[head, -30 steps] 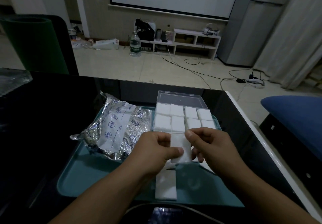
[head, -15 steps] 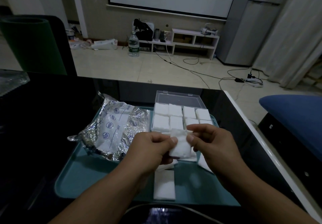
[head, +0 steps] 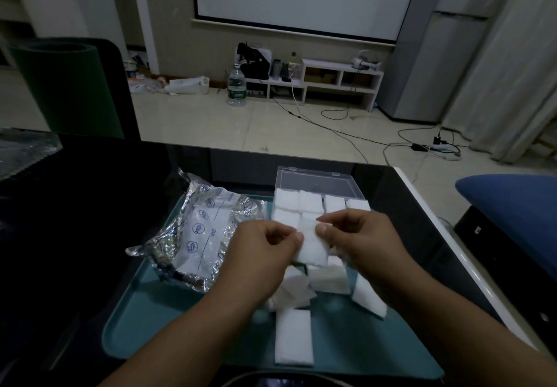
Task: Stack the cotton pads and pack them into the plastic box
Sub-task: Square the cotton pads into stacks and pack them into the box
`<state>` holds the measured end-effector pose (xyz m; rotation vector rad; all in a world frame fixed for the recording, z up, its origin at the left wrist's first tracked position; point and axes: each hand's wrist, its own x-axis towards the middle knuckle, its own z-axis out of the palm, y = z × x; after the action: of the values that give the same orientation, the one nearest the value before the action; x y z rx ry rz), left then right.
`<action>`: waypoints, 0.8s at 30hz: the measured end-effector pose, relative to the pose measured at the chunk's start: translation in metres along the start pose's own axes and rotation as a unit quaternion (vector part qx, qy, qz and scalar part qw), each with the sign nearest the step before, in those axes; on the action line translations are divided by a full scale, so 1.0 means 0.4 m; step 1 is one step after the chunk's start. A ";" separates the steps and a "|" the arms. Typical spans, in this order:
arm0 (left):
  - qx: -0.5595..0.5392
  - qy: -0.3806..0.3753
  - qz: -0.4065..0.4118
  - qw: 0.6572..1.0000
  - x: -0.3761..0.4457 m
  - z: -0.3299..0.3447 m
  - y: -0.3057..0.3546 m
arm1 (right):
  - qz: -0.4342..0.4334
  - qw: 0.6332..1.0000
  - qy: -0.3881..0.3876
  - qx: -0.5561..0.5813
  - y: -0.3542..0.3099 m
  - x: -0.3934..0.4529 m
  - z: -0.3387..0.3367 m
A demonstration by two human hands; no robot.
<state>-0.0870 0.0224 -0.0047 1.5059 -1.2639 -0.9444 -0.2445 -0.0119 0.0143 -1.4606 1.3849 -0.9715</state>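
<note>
While the dark glossy table (head: 90, 205) is bearing everything in the foreground, a teal tray (head: 150, 320) is lying on it and carrying the rest of the work. Sitting on the left part of that tray is a crumpled silver foil wrapper (head: 196, 233), lying open with a white printed panel facing up; whether anything is inside it cannot be told. Standing at the far right of the tray is the clear plastic box (head: 316, 181), its lid tipped open at the back, and white cotton pads (head: 298, 202) are filling it in rows, sitting side by side and touching one another; the near rows are being hidden by the hands. Loose pads (head: 328, 278) are lying in a loose overlapping heap on the tray just in front of the box, one (head: 369, 299) is leaning off to the right of that heap, and a single flat pad (head: 294, 338) is lying alone nearer the tray's front edge. Above the heap, both hands are holding a small stack of pads (head: 312, 245) between them, just over the near edge of the box. The left hand (head: 259, 254) is pinching the stack's left side with thumb and curled fingers, and the right hand (head: 364, 239) is pinching its upper right side in the same way, thumb pressing on the front face.
</note>
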 end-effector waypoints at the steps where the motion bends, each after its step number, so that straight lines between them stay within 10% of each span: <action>1: 0.082 0.033 0.041 0.995 0.012 -0.010 -0.006 | 0.010 1.000 -0.001 -0.018 -0.007 0.025 0.002; 6: 0.387 0.118 0.239 0.883 0.082 -0.069 -0.061 | 0.067 0.993 -0.028 -0.098 -0.019 0.169 0.041; 24: 0.548 -0.019 0.306 0.778 0.099 -0.040 -0.120 | -0.085 0.932 0.042 -0.351 0.060 0.234 0.134</action>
<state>-0.0519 -0.0117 -0.0463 1.6412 -2.3402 0.3263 -0.1945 -0.1008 -0.0280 -2.1070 1.7997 -0.6645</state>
